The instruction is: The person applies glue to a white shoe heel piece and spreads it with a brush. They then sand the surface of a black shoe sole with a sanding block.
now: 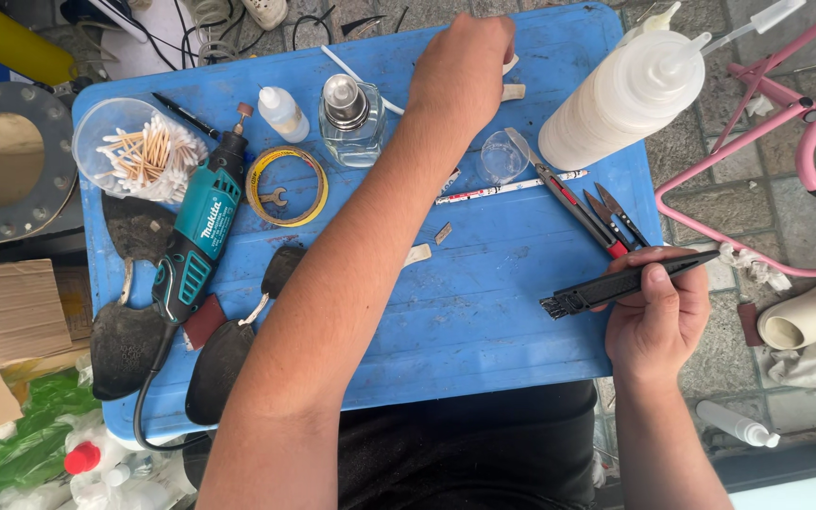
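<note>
Nearest the camera, the left forearm is seen crossing a blue desk [484, 312] from lower left to upper centre. The left hand [460, 71] is curled, knuckles up, at the far edge of the desk, over small pale strips [512, 92]; whether the fingers are closed on one of them cannot be told, since they are hidden beneath the hand. The right hand [658, 316] is clamped on a dark brush-like tool [616, 283], which is held nearly level at the right edge of the desk with its bristled end pointed left.

Between the two hands are laid a small clear cup [502, 156], a white patterned pencil [507, 189], and pliers and nippers with red grips [597, 222]. A large white squeeze bottle [620, 99] is lying tilted just beside the cup. Left of the forearm are set a glass dispenser bottle [351, 118], a small dropper bottle [282, 113], a tape roll [287, 186], a teal rotary tool [198, 231], a clear tub of cotton swabs [139, 151] and dark shoe soles [129, 345].

Risk, as judged: the outstretched forearm is passed close to the glass dispenser bottle and the clear cup, so either could be knocked over by a sideways sweep. The squeeze bottle could be rolled off the desk by a nudge.
</note>
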